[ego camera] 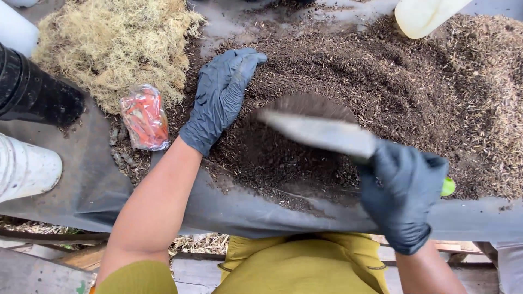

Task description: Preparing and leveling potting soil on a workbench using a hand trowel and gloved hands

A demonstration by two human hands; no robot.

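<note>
Right hand point(406, 193) gripping trowel point(321, 133), left hand point(220, 98) flat on soil point(381, 81)

Two gloved hands point(220, 98) point(403, 190), one trowel point(321, 133), one soil heap point(414, 92), one moss pile point(114, 49), one plastic packet point(144, 117).

Even, soft daylight, no hard shadows. The trowel point(321, 133) in my right hand point(403, 193) is motion-blurred; my left hand point(220, 95) is sharp. Slight edge distortion.

There is one view only, from the person's head. It looks almost straight down, from close, on the near edge of the table point(81, 190) and the soil heap point(381, 81).
</note>
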